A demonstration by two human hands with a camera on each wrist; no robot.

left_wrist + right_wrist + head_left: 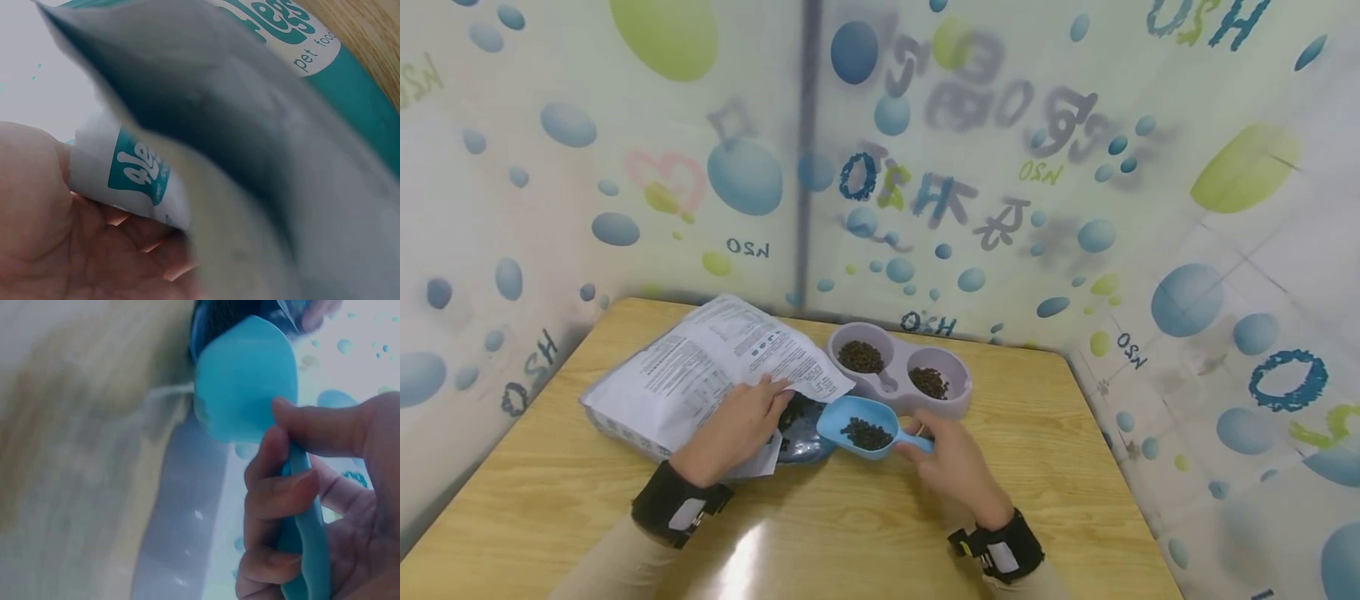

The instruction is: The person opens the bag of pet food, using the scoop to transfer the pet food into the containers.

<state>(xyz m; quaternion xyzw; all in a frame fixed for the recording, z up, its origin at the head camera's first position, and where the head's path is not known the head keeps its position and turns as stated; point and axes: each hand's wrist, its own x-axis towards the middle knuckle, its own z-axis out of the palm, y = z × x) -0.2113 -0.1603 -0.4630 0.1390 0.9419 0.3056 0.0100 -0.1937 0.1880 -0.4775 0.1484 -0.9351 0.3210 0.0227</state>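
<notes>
A large white bag of pet food (692,367) lies on its side at the left, its mouth facing right and dark kibble visible inside. At that mouth my left hand (741,429) holds the bag's edge; the left wrist view shows its fingers (144,240) against the printed bag wall (140,165). My right hand (951,458) grips the handle of a light blue scoop (837,415), just right of the bag opening. A small heap of brown kibble (867,433) sits in the scoop. Behind it stands a pale purple double bowl (898,354), with kibble in both hollows.
Everything rests on a wooden table (1022,500) with rounded back corners. A patterned curtain (1000,192) with blue and green spots encloses the back and sides. The double bowl stands close to the bag's right corner.
</notes>
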